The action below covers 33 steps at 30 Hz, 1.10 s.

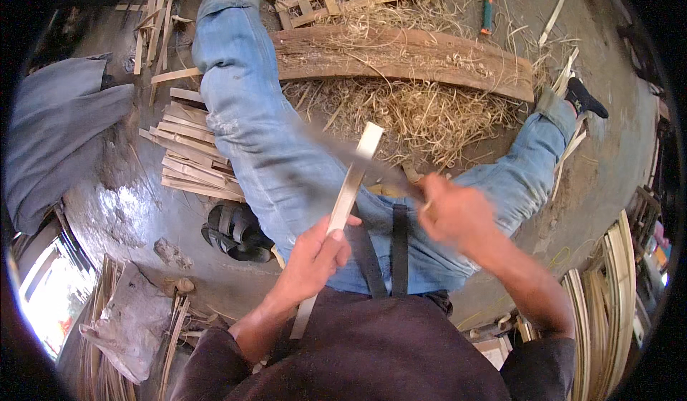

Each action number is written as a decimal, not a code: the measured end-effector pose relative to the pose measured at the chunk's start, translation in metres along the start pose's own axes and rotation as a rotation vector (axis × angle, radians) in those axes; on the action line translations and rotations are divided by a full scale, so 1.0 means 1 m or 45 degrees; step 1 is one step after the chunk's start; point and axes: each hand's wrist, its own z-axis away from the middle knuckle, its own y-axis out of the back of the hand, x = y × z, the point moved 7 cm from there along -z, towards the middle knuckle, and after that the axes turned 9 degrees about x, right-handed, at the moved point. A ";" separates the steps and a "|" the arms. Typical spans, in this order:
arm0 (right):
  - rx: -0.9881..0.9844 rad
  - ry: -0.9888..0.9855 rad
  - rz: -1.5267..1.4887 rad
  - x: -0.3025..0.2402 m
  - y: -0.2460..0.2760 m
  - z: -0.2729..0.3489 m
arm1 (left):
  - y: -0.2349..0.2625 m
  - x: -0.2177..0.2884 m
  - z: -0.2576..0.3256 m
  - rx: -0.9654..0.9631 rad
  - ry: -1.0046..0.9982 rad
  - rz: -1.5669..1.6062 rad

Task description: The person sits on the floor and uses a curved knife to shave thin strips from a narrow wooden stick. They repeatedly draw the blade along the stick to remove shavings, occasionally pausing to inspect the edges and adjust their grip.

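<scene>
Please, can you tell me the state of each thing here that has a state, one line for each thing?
Left hand: closed around the pale flat bamboo strip.
Pale flat bamboo strip: held tilted, upper end free.
Right hand: closed on the blurred dark blade, in motion.
Long brown wooden plank: lying flat on the floor.
Black sandals: off the feet.

Daylight, soft and even; no hard shadows. Brightest patch blown out at lower left edge, with a pale sheen on the floor [136, 200] beside it. Right hand [454, 215] and blade [358, 159] smeared by motion blur; left hand [315, 258] and strip [347, 193] sharp. Strong fisheye: plank [408, 54] bows, black vignette rings the frame, corners lost.
</scene>
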 end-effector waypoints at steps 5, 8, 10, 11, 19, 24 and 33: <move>0.181 -0.020 0.012 0.009 -0.006 -0.011 | -0.003 0.000 0.005 -0.001 0.038 0.004; 0.342 0.086 -0.159 -0.020 -0.003 -0.008 | -0.001 0.000 0.007 -0.003 0.004 -0.069; 0.264 0.241 0.111 -0.029 -0.016 -0.004 | -0.002 0.003 0.004 -0.019 -0.014 -0.077; 0.221 0.317 0.247 -0.030 -0.025 -0.003 | -0.001 0.001 0.004 -0.027 0.011 -0.065; 0.484 -0.519 -1.348 0.003 -0.035 -0.046 | -0.013 -0.012 0.004 -0.369 0.049 0.152; 0.322 -0.407 -0.565 -0.015 -0.024 -0.044 | -0.006 -0.013 -0.009 -0.344 0.275 0.507; -0.015 0.045 0.138 -0.061 -0.029 0.006 | 0.014 -0.014 -0.004 -0.187 0.249 0.414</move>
